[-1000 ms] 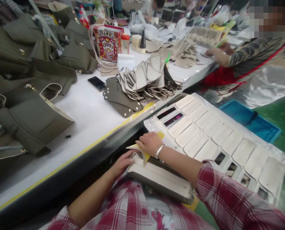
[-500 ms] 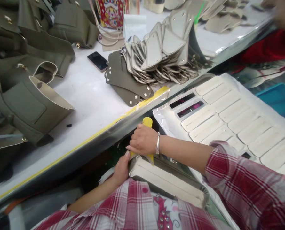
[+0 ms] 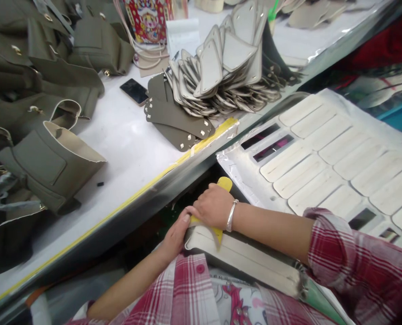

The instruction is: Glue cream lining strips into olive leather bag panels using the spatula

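My right hand [image 3: 214, 206] is closed round a yellow scraper-like tool [image 3: 225, 183]. One rounded end of the tool sticks out above the fist, and a pointed part comes out below it, against a bag piece [image 3: 251, 262]. That piece is long, with a pale upper face and a dark edge, and lies tilted across my lap. My left hand [image 3: 176, 234] grips its near left end, thumb on top and beside my right fingers. The left fingers' undersides are hidden.
Olive bags [image 3: 41, 158] crowd the table's left. A phone [image 3: 133, 91], dark straps [image 3: 177, 117] and a heap of pale-backed flaps [image 3: 217, 63] lie near the yellow-taped edge [image 3: 173, 167]. At right stands a board [image 3: 228, 155] with rows of pale oblong pieces [image 3: 298, 160].
My right hand and the yellow tool have shifted slightly right and down over the bag piece. My left hand keeps hold of its end. The whole view has shifted a little.
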The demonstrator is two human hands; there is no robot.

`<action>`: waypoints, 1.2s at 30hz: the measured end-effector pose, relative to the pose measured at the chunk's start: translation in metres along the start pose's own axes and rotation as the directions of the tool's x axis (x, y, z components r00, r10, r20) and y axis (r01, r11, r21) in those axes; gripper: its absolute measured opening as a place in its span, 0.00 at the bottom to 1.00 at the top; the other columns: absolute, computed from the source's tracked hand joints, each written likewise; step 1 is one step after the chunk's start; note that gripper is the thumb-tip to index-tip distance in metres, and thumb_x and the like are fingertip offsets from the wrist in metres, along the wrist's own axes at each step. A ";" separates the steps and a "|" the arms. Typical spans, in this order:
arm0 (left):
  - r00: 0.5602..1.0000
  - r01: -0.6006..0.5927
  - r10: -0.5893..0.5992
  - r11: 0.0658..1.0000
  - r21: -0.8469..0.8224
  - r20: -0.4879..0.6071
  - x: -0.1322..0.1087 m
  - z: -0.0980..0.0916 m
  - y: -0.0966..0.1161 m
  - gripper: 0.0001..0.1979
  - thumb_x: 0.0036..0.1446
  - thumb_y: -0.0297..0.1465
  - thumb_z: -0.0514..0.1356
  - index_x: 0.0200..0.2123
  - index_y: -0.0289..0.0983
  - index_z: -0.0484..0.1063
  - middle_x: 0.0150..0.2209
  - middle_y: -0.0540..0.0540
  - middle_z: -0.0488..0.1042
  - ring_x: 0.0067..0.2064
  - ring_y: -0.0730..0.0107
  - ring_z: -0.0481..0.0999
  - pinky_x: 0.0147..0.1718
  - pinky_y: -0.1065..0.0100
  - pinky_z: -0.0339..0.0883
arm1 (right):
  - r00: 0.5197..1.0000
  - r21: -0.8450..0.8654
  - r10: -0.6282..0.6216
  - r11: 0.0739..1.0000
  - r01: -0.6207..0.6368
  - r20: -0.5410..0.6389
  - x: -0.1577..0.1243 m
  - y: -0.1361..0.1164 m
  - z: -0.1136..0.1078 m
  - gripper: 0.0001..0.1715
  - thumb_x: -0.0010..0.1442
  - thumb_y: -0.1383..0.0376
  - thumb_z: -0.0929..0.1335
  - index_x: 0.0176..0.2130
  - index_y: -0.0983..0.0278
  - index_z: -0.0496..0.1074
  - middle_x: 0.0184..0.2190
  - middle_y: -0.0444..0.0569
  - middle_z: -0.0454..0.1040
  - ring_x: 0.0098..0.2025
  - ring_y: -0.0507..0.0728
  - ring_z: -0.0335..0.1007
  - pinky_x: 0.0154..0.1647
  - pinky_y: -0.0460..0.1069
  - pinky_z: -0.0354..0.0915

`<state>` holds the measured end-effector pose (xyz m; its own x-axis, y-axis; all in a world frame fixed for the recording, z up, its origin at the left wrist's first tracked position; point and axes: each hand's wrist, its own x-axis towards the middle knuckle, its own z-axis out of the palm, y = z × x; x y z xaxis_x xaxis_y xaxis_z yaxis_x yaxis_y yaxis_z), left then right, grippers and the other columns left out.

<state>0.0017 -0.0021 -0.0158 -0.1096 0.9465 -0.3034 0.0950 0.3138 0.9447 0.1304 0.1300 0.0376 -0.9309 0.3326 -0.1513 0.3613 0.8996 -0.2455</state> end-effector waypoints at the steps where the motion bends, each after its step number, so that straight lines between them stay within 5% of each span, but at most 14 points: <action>1: 0.999 0.005 -0.005 1.000 -0.013 0.051 0.003 0.001 0.005 0.23 0.60 0.42 0.45 0.54 0.37 0.62 0.52 0.44 0.67 0.56 0.61 0.62 0.56 0.61 0.55 | 1.000 0.007 0.021 1.000 -0.021 -0.006 -0.005 -0.001 0.002 0.27 0.64 0.55 0.53 0.28 0.64 0.72 0.26 0.50 0.75 0.29 0.55 0.67 0.33 0.52 0.46; 7: 0.961 -0.016 0.033 0.998 -0.064 0.274 0.009 0.005 0.025 0.23 0.61 0.41 0.46 0.55 0.38 0.61 0.55 0.47 0.64 0.57 0.61 0.59 0.57 0.65 0.50 | 0.987 0.003 0.161 0.987 -0.161 0.027 -0.030 -0.010 0.005 0.26 0.64 0.56 0.53 0.32 0.62 0.72 0.28 0.51 0.75 0.31 0.57 0.69 0.34 0.52 0.49; 11: 0.904 0.138 -0.083 0.985 -0.102 0.419 0.011 -0.005 0.035 0.24 0.58 0.44 0.49 0.54 0.39 0.63 0.52 0.46 0.67 0.53 0.59 0.64 0.53 0.62 0.55 | 0.938 -0.032 0.337 0.941 -0.336 0.080 -0.051 -0.014 -0.004 0.31 0.65 0.54 0.51 0.31 0.63 0.73 0.30 0.53 0.75 0.33 0.58 0.70 0.35 0.53 0.53; 15: 0.839 0.327 -0.155 0.910 -0.256 0.522 0.015 -0.015 0.036 0.29 0.57 0.49 0.46 0.51 0.35 0.66 0.49 0.41 0.70 0.52 0.55 0.66 0.50 0.59 0.57 | 0.806 -0.038 0.582 0.813 -0.582 0.112 -0.086 -0.019 -0.020 0.35 0.64 0.51 0.49 0.31 0.63 0.74 0.31 0.54 0.75 0.35 0.60 0.70 0.36 0.53 0.57; 18: 0.842 0.253 -0.081 0.932 -0.258 0.533 0.019 -0.016 0.035 0.24 0.55 0.44 0.54 0.49 0.35 0.68 0.47 0.42 0.72 0.50 0.58 0.67 0.49 0.62 0.57 | 0.653 0.018 0.743 0.658 -0.753 0.145 -0.107 -0.031 -0.031 0.37 0.63 0.48 0.47 0.33 0.62 0.74 0.32 0.55 0.75 0.36 0.62 0.70 0.34 0.53 0.59; 20: 0.839 0.202 -0.052 0.954 -0.221 0.542 0.021 -0.017 0.035 0.22 0.52 0.42 0.57 0.46 0.34 0.70 0.44 0.42 0.73 0.47 0.59 0.68 0.47 0.64 0.58 | 0.604 0.077 0.779 0.600 -0.796 0.169 -0.114 -0.041 -0.035 0.37 0.62 0.48 0.47 0.33 0.62 0.74 0.33 0.55 0.75 0.37 0.62 0.70 0.34 0.53 0.60; 24: 0.812 0.234 -0.099 0.958 -0.165 0.575 0.021 -0.020 0.035 0.22 0.49 0.40 0.60 0.45 0.34 0.71 0.39 0.43 0.74 0.41 0.62 0.70 0.40 0.66 0.60 | 0.617 0.138 0.770 0.602 -0.787 0.159 -0.115 -0.060 -0.032 0.34 0.62 0.48 0.49 0.31 0.63 0.73 0.33 0.54 0.75 0.36 0.61 0.70 0.35 0.52 0.60; 30: 0.862 0.166 -0.072 0.975 -0.146 0.501 0.019 -0.017 0.035 0.18 0.49 0.34 0.57 0.44 0.35 0.72 0.35 0.45 0.74 0.37 0.66 0.70 0.34 0.69 0.60 | 0.588 0.075 0.807 0.585 -0.808 0.048 -0.101 -0.076 -0.021 0.34 0.62 0.48 0.49 0.34 0.63 0.72 0.32 0.55 0.74 0.36 0.62 0.70 0.34 0.53 0.61; 36: 0.818 0.186 -0.079 0.974 -0.131 0.570 0.021 -0.017 0.043 0.19 0.48 0.31 0.56 0.45 0.34 0.71 0.38 0.44 0.74 0.37 0.66 0.70 0.35 0.68 0.61 | 0.590 0.123 0.807 0.583 -0.803 0.026 -0.099 -0.073 -0.016 0.34 0.63 0.49 0.48 0.34 0.63 0.72 0.33 0.54 0.74 0.36 0.61 0.70 0.34 0.52 0.61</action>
<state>-0.0135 0.0300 0.0202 0.4671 0.7917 -0.3938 -0.0579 0.4718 0.8798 0.1958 0.0364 0.0860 -0.2565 0.9148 -0.3120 0.9648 0.2227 -0.1400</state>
